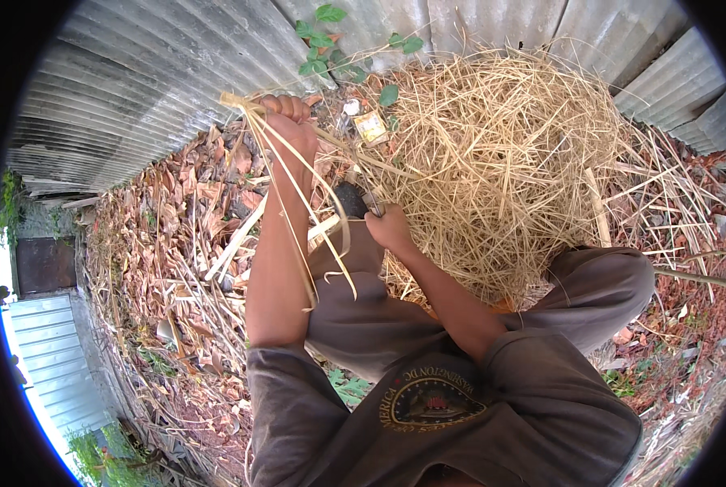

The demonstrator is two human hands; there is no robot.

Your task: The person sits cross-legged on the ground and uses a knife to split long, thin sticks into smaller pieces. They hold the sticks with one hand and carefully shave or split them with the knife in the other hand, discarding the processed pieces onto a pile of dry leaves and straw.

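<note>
- The left hand [291, 122], at eleven o'clock from the middle of the scene, makes a fist around a bunch of pale strips [241, 102].
- The bunch's thick end juts out from the fist toward nine o'clock; loose strips hang past the forearm toward six, some curling at their tips.
- The right hand [390, 227], close to the middle, has its fingers closed on a tool [371, 200] with a metallic look; I can't make out its exact kind.
- More strips stretch from the fist toward four o'clock, passing near the tool; whether they touch it, I can't tell.
- A yellow packet [371, 127] lies at twelve o'clock, between the fist and the straw.
- The straw [501, 154] spreads in a big tangled heap at two o'clock, beyond the right hand.
- A stiff pale stalk [597, 209] leans at the heap's edge, close to three o'clock.
- The person sits low in brown trousers [602, 284], one knee bent out at three o'clock; the dark shirt [533, 406] fills five o'clock.
- Dry leaves [205, 203] cover the ground at ten o'clock.
- Corrugated metal walls [176, 81] stand from ten round to two, with a green vine [318, 49] near twelve.
</note>
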